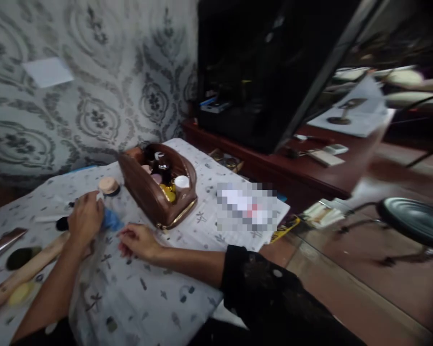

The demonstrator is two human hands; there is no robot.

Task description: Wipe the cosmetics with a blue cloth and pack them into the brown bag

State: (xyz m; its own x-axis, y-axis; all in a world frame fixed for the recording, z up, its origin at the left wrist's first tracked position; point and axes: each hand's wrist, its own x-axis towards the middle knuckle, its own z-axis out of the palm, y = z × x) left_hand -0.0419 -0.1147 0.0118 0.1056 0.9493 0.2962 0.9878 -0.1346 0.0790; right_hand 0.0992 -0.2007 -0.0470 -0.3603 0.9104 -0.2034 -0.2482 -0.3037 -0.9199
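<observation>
My left hand (85, 217) is closed around something blue (111, 220) on the patterned white cloth (137, 288); I cannot make out what the blue thing is. My right hand (139, 241) rests on the cloth just right of it, fingers curled toward the blue thing, holding nothing I can see. Behind both hands stands an open brown cosmetic bag (155, 194) filled with small bottles and jars. A round peach-coloured compact (108, 185) lies beside the bag, near my left hand.
Makeup brushes (21, 257), a wooden stick (19, 278) and a yellow sponge (20, 293) lie at the left. Papers (248, 206) lie right of the bag. A dark red cabinet (310, 168) with a black television stands behind; a round stool (414, 218) is at the right.
</observation>
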